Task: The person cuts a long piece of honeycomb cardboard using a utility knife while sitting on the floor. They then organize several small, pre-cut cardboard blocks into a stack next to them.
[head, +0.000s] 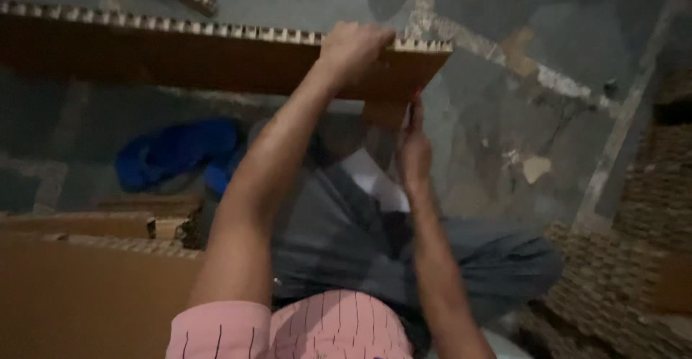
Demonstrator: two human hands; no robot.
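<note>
The left hand (353, 47) clamps the honeycomb cardboard panel (216, 56) by its top edge, steadying it; the right hand (413, 150) pinches the panel's lower corner.

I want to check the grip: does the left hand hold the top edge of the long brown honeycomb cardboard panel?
Yes, the left hand is curled over the top edge of the long brown honeycomb cardboard panel, near its right end.

My left grip (353, 45) sits on the board (216, 56) crossing the upper frame; my right grip (413, 153) lies below its right end. Sandal (176, 153) left, stacked sheets (627, 258) lower right.
</note>
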